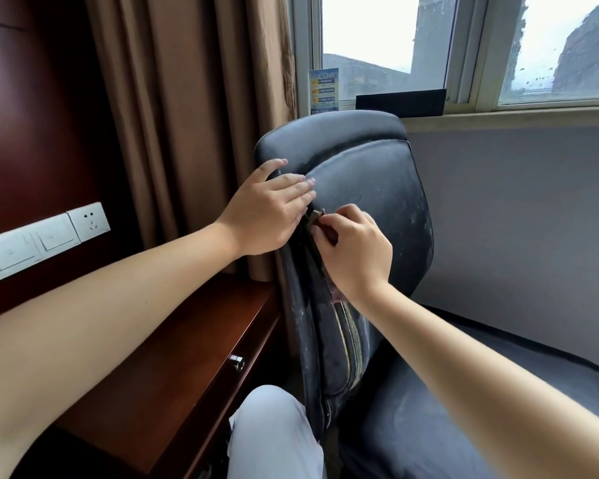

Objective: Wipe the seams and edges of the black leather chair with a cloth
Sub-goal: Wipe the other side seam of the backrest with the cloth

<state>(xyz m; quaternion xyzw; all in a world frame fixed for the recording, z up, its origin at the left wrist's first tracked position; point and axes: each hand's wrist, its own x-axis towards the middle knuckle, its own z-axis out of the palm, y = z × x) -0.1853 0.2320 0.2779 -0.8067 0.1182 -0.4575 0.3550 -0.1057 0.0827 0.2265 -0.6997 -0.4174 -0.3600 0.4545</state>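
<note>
At chair seam, cloth inside right grip

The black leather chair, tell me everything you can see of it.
The black leather chair has a padded backrest with a raised outer roll and stitched piping, and a wide seat at lower right. Its leather looks worn, dusty and scuffed. It stands beside the curtain, below the window. The left hand lies flat on its backrest edge; the right hand pinches a cloth into the seam.

Just one view here, a wide-angle head cam looking forward and down along both forearms. It sits close to the chair backrest, which fills the centre, with a window up top and curtain on the left.
</note>
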